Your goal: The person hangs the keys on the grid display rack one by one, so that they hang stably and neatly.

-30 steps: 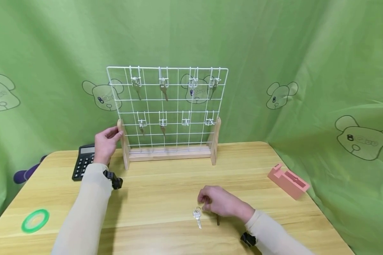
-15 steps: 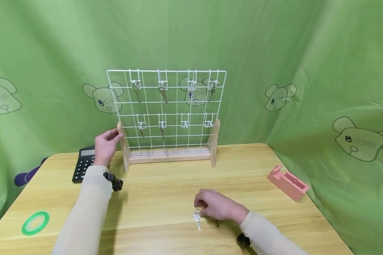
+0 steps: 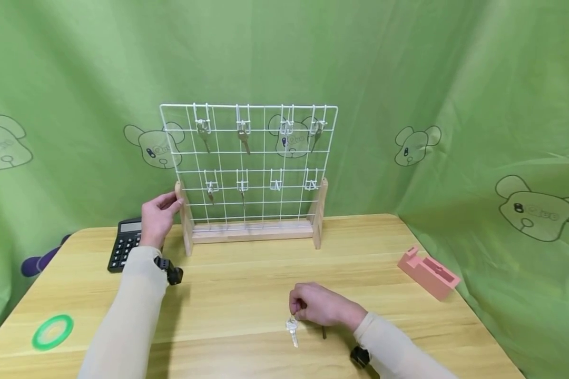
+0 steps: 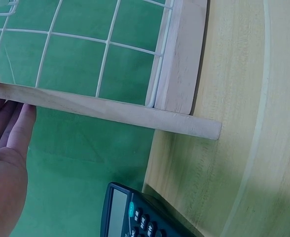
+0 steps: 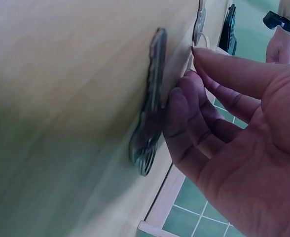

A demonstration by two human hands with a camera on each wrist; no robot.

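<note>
My left hand holds the left wooden upright of a white wire grid rack, thumb on one side and fingers on the other. With thumb and forefinger my right hand pinches the small ring of a silver key, which hangs just under the fingertips, close over the table. Another key with a ring lies on the table beside that hand; in the head view only its tip shows below the hand. Several keys hang from hooks on the rack, in both rows.
A black calculator lies behind my left wrist. Nearer on the left is a green tape ring. A pink tape dispenser stands near the table's right edge. Green curtain encloses the back and sides.
My right hand has shifted slightly left to the silver key's ring and now pinches it; the key has moved a little with it. The left hand keeps its hold on the upright.
</note>
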